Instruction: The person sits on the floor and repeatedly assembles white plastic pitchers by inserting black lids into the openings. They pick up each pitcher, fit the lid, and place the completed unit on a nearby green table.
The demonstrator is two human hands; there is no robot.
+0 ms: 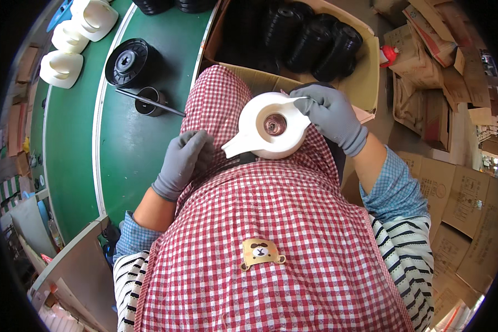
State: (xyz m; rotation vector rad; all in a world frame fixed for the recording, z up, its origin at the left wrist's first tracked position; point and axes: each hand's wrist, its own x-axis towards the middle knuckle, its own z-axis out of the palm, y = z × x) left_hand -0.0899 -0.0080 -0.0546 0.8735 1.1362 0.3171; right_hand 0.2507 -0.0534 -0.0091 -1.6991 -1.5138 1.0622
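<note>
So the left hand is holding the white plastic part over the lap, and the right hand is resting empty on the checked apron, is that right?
Not quite: the hands are swapped. In the head view, the right hand has its grip on the white plastic part over the lap, while the left hand rests empty on the checked apron.

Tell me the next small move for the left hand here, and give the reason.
Probably bring the left hand across to steady the white part by its spout. Only the right hand holds that part, pinching its far rim over the lap, and the spout end points toward the left hand, which rests empty on the checked apron just beside it.
</note>
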